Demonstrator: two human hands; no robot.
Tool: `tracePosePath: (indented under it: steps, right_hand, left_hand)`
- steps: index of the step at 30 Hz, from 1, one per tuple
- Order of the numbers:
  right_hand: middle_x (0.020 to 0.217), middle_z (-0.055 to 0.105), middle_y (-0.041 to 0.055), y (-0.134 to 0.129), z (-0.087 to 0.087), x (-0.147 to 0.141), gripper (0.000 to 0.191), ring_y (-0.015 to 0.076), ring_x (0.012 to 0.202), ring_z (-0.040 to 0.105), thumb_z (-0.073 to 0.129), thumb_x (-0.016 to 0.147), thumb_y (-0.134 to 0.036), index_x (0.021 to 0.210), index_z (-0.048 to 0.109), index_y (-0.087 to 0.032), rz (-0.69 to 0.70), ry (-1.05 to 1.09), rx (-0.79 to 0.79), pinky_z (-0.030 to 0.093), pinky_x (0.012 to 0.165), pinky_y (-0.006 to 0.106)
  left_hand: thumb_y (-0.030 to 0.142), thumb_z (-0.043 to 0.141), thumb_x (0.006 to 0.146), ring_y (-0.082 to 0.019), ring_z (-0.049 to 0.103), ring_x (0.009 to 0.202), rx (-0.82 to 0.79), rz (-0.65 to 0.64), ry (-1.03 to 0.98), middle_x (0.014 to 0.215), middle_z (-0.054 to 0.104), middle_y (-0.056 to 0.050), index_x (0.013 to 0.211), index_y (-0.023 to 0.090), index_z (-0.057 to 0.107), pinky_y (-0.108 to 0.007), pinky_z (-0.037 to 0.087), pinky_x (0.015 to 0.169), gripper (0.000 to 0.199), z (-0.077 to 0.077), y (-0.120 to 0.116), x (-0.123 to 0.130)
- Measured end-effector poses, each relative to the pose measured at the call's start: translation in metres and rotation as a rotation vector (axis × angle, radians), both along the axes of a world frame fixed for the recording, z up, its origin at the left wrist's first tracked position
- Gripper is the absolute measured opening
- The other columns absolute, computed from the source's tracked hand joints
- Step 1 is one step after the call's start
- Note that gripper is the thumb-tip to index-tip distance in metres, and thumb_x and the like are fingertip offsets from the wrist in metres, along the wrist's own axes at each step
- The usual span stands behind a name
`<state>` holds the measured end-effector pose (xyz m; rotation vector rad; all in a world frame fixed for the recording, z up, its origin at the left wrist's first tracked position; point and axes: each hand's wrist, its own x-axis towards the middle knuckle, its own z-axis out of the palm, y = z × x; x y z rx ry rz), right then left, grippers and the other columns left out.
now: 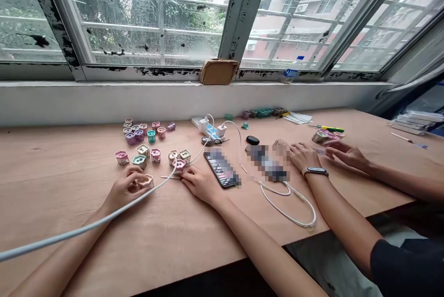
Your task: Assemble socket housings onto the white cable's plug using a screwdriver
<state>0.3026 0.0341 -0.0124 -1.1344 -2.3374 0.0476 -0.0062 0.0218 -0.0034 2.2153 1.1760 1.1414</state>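
My left hand point(125, 187) rests at the left on the wooden table, its fingers wrapped round a cream-topped small container point(146, 181). Near the middle, my right hand point(199, 183) lies low over the table, fingers curled at the end of a thin white stick point(170, 177). Just beyond those fingertips stands a pink-topped container point(179, 164), with two cream-topped ones behind it. Between and beyond my hands are a teal-topped container point(139, 162), a pink one point(156, 155) and several others. A white cable point(114, 213) crosses in front of my left hand.
A phone point(222, 168) lies right of my right hand, beside a blurred device with a looped white cable point(305, 223). Behind is a power strip point(211, 130) with plugs. At the right, a person's hands point(305, 156) work near more containers point(326, 136) and a green-handled tool point(332, 128).
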Motion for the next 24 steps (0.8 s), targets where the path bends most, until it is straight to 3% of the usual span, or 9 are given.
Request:
tracePosePath:
  steps: [3,6,9,12,18,24]
  right_hand:
    - [0.096,0.069,0.0066,0.005,0.001,-0.001,0.016,0.0190,0.090,0.066,0.064,0.097,-0.027,0.105,0.078,-0.023,-0.046,0.016,-0.025,0.050,0.080,0.028]
    - [0.097,0.070,0.0060,0.009,0.001,-0.005,0.018,0.0181,0.088,0.066,0.065,0.096,-0.027,0.109,0.078,-0.024,-0.093,0.020,-0.030,0.051,0.080,0.027]
    - [0.100,0.072,0.0073,0.015,0.001,-0.010,0.021,0.0184,0.088,0.068,0.066,0.095,-0.026,0.112,0.078,-0.023,-0.129,0.016,-0.024,0.053,0.079,0.027]
    - [0.103,0.074,0.0101,0.023,-0.001,-0.015,0.021,0.0210,0.092,0.070,0.067,0.094,-0.023,0.112,0.079,-0.020,-0.152,0.018,-0.018,0.054,0.081,0.029]
    - [0.113,0.074,0.0094,0.031,-0.003,-0.015,0.021,0.0231,0.099,0.070,0.065,0.094,-0.023,0.110,0.078,-0.022,-0.138,0.055,-0.039,0.055,0.088,0.033]
    - [0.124,0.068,0.0113,0.027,0.000,-0.001,0.039,0.0241,0.109,0.066,0.062,0.092,-0.019,0.131,0.065,-0.021,-0.135,0.173,-0.039,0.053,0.096,0.038]
  left_hand:
    - [0.039,0.070,0.087,-0.021,0.069,0.099,-0.058,0.003,0.000,0.127,0.061,-0.012,0.094,0.019,0.066,-0.032,0.062,0.077,0.022,-0.004,0.001,0.000]
    - [0.040,0.069,0.086,-0.018,0.070,0.082,-0.139,0.059,0.027,0.115,0.069,-0.009,0.109,0.019,0.062,-0.032,0.061,0.072,0.032,-0.007,0.001,0.000]
    - [0.039,0.069,0.084,-0.017,0.068,0.073,-0.082,0.099,0.083,0.104,0.072,-0.006,0.122,0.021,0.060,-0.030,0.058,0.067,0.044,-0.004,-0.002,0.001]
    - [0.036,0.065,0.087,-0.015,0.066,0.070,0.012,0.058,0.154,0.112,0.070,-0.006,0.120,0.022,0.064,-0.028,0.056,0.065,0.035,0.002,-0.005,0.002]
    - [0.032,0.062,0.091,-0.020,0.071,0.094,0.115,0.035,0.261,0.125,0.066,-0.009,0.122,0.023,0.063,-0.028,0.058,0.078,0.033,0.002,-0.005,0.004]
    - [0.029,0.062,0.091,-0.029,0.064,0.117,0.352,0.070,0.299,0.129,0.065,-0.013,0.122,0.021,0.061,-0.043,0.051,0.099,0.032,0.001,-0.004,0.004]
